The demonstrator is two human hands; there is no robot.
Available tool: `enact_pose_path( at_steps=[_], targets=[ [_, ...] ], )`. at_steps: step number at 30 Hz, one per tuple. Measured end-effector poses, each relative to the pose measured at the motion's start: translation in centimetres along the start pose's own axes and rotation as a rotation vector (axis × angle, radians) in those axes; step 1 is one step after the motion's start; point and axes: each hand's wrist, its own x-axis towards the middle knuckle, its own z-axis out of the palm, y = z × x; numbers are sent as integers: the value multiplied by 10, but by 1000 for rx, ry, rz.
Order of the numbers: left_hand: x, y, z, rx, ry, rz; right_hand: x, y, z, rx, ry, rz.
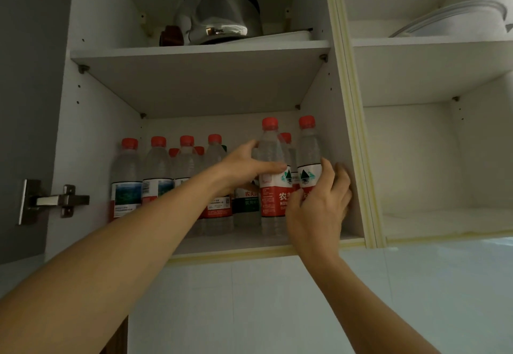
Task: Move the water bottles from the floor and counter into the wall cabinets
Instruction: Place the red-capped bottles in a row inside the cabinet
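- Placing step: the left hand [247, 164] grips one water bottle [270, 176] and the right hand [319, 203] grips its neighbour [308, 170], both standing on the lower cabinet shelf [222, 242].
- The next move likely calls for releasing both, then fetching more.

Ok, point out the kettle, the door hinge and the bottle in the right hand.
kettle [219, 17], head view, shiny steel body.
door hinge [55, 201], head view, metal arm.
bottle [307, 170], head view, white label band.
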Motion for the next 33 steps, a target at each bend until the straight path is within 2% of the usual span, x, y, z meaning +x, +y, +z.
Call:
enact_pose_path(
  at_steps=[2,6,12,14,20,27,33],
  targets=[
    [2,2,-3,49,18,4,2,3,-1,32,-23,26],
    [6,1,-13,346,83,46,4,6,-4,44,-50,50],
    [18,-13,-26,786,255,-65,5,5,-4,67,-77,77],
    [20,-21,-24,814,334,-66,4,5,-4,75,-69,80],
    [25,-35,-21,929,483,111,5,6,-3,79,-77,99],
    [25,-44,-18,963,466,169,5,6,-3,75,-78,86],
    [29,-43,-11,1025,457,126,6,6,-3,65,-78,83]
  ],
)
